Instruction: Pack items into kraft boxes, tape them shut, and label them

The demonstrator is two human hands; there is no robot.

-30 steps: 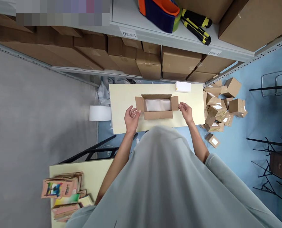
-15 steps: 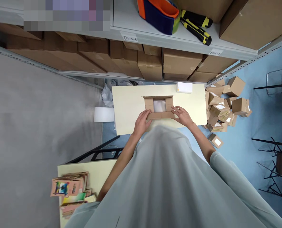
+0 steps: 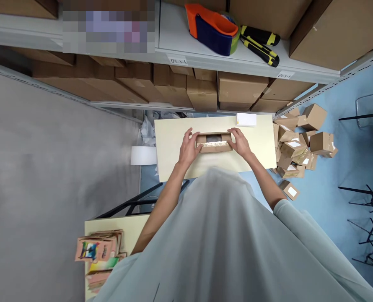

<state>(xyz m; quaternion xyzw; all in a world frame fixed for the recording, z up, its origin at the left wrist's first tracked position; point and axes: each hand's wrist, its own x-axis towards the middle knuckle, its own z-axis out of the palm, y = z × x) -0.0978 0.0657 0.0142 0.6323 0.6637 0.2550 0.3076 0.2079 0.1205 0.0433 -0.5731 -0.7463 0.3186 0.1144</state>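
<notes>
A small brown cardboard box (image 3: 214, 149) sits on the cream table (image 3: 170, 142), held at both ends. My left hand (image 3: 189, 147) grips its left end, thumb at the front edge and fingers toward the back. On the right end, my right hand (image 3: 240, 143) holds it the same way. Shiny clear tape runs along the side facing me. Between the end flaps shows a dark gap; what lies inside cannot be made out. Behind my right hand, a small white box (image 3: 246, 119) rests at the table's back edge.
Above the table, a metal shelf (image 3: 199, 63) holds cardboard boxes, an orange and blue tape dispenser (image 3: 214, 31) and yellow-black utility knives (image 3: 262, 46). Several cartons (image 3: 295, 147) lie piled on the floor at right. Another table at lower left bears a stack of printed pink packages (image 3: 100, 249).
Both hands have moved from the box's front corners to its ends and grip it. The box has tipped, its taped side now showing and the white inside no longer visible. The view has shifted slightly.
</notes>
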